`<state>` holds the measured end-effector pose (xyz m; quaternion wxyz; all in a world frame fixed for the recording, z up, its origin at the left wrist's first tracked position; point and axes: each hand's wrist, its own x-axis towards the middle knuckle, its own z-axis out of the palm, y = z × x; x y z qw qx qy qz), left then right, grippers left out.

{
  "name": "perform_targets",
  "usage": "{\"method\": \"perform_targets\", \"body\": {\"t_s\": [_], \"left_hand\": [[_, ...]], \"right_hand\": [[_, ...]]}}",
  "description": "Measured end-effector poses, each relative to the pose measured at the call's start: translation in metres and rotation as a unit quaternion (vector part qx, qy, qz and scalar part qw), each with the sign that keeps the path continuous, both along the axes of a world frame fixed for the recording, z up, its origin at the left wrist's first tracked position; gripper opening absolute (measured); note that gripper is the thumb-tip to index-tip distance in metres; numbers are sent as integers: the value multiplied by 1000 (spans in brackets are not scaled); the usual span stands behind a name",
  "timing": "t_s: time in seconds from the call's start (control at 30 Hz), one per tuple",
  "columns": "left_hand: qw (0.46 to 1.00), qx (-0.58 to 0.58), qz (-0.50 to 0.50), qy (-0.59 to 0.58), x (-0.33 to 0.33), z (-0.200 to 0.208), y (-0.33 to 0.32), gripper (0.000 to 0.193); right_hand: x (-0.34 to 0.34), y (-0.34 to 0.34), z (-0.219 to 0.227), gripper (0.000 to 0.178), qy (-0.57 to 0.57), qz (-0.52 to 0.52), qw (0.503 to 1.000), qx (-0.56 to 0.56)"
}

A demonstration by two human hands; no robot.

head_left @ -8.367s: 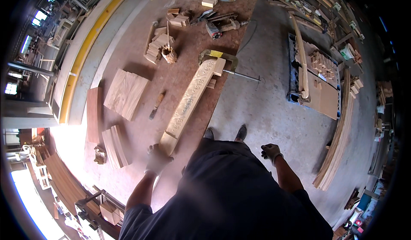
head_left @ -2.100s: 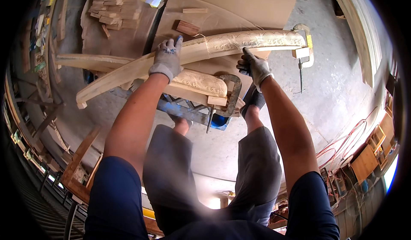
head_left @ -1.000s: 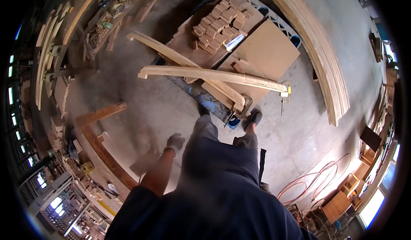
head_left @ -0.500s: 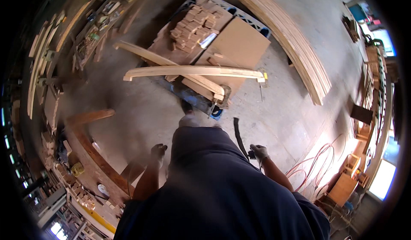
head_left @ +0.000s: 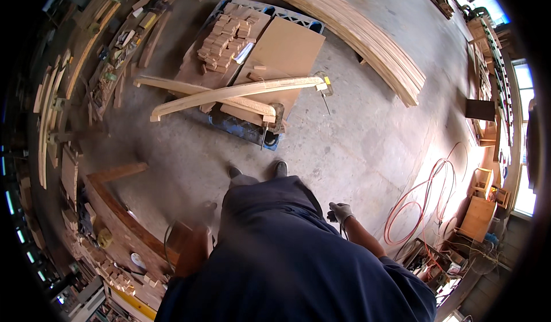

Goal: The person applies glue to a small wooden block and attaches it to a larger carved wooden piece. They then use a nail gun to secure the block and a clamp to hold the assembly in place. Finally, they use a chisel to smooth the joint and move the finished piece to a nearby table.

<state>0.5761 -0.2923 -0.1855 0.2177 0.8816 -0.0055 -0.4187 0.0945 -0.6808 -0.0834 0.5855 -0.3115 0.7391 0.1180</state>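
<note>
My right hand point(head_left: 340, 212), in a grey glove, is held at my right side above the floor, its fingers curled closed. A thin dark strap point(head_left: 344, 230) hangs below it and seems to run from its grip. My left hand point(head_left: 206, 213) is at my left hip, smeared by motion, so its fingers cannot be made out. Between them hangs my dark blue garment point(head_left: 270, 207), a dark strip along its right edge. Ahead, two long curved wooden beams point(head_left: 229, 92) cross over a blue pallet point(head_left: 238, 128). Clamps point(head_left: 278, 115) grip their right ends.
On the pallet sit a stack of wood blocks point(head_left: 224, 41) and a brown board point(head_left: 281, 52). Long laminated beams point(head_left: 356, 35) lie at the far right. A red hose point(head_left: 422, 201) coils on the right floor. A timber-laden bench point(head_left: 123, 218) stands at left.
My view has shifted, and both shoes now show. The loose dark strap near my right hand no longer sticks out forward. My left hand has blurred beside my hip.
</note>
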Motion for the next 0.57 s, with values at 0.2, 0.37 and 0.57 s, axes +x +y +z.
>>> {"method": "perform_targets", "body": {"t_s": [0.2,0.37,0.57], "left_hand": [[990,-124,67,13,21,62,-78,48],[980,-158,103,55,23,78,-79,41],[997,-61,47,18,0,4,71,27]], "right_hand": [[23,15,11,36,-20,3,1000,-15],[54,28,11,36,-23,28,999,-31],[64,39,-35,38,-61,78,995,-5]]}}
